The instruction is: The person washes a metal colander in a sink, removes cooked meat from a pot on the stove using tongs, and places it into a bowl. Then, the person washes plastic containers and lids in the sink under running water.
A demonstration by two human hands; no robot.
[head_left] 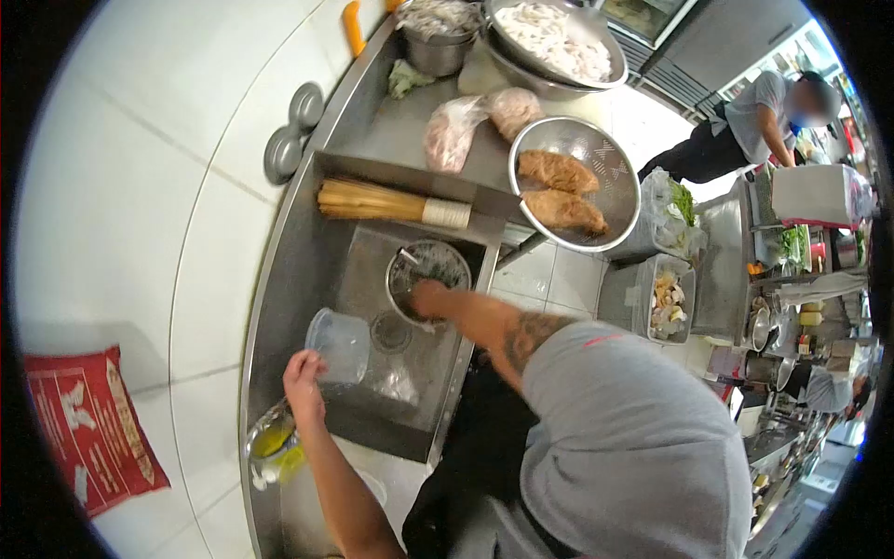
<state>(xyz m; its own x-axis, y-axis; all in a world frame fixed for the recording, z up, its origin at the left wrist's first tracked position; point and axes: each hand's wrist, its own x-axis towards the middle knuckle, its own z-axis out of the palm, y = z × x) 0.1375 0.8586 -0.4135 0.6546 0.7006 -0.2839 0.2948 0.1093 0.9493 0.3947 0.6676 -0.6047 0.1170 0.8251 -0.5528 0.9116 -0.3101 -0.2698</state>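
My left hand grips the edge of a clear plastic tub over the steel sink. My right hand reaches down into a round metal pot in the sink. Its fingers are hidden inside the pot, where something dark green and foamy liquid show. A metal handle sticks up at the pot's edge. Beside the pot lies a bamboo brush with a pale wrapped end. The round drain is between the tub and the pot.
Behind the sink stand a colander with two brown pieces, bagged meat and a bowl of pale strips. A yellow-green item lies near my left forearm. A person works at the upper right, another farther off.
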